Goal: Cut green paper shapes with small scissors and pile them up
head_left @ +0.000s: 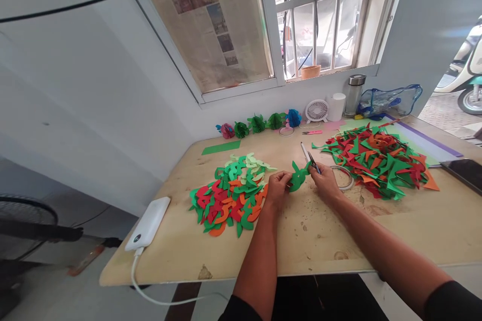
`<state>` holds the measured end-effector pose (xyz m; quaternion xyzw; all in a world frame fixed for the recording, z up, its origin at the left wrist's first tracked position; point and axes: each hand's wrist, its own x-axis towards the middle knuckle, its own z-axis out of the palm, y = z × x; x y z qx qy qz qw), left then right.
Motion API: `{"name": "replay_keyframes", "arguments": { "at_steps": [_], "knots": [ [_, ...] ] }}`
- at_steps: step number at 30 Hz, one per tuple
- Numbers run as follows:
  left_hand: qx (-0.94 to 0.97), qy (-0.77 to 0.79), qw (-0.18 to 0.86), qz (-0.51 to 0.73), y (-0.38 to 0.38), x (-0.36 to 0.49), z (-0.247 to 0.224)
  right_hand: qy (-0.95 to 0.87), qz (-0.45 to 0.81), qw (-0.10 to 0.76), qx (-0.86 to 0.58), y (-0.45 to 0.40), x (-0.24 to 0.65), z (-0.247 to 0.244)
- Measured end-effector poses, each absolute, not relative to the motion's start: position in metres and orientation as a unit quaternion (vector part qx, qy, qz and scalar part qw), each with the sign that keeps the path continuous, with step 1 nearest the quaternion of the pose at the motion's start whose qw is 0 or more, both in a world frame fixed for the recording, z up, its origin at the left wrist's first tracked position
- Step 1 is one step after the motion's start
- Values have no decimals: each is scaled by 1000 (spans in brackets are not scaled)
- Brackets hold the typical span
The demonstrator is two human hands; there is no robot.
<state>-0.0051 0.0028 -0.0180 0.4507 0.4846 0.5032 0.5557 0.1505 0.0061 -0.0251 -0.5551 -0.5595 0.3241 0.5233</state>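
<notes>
My left hand (278,186) pinches a green paper cutout (298,178) by its left side, above the middle of the table. On the other side, my right hand (323,179) is closed around a pair of scissors (313,161), whose dark blades point up and left at the paper's right edge. Most of the scissors' handle is hidden by my fingers. Left of my left hand lies a pile of curved paper cutouts (229,195) in green, red and orange. A larger heap of angular paper scraps (380,158) spreads beyond my right hand.
A roll of tape (344,180) and a white pen (304,151) lie near my right hand. Several honeycomb paper figures (258,123), a small fan (317,111) and a glass bottle (354,96) line the wall. At left is a power bank (148,223); at right, a phone (465,173).
</notes>
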Motion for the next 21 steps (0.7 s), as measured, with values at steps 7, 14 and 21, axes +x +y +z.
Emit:
{"name": "replay_keyframes", "arguments": {
  "at_steps": [7,14,21],
  "knots": [
    [422,551,475,541,15,-9,-23,-465,386,570,-556,10,151,-31],
    [468,618,361,519,14,-19,-25,-404,500,600,-476,5,149,-18],
    [540,650,145,515,-2,-18,-10,-420,548,583,-429,-1,147,-17]
  ]
}}
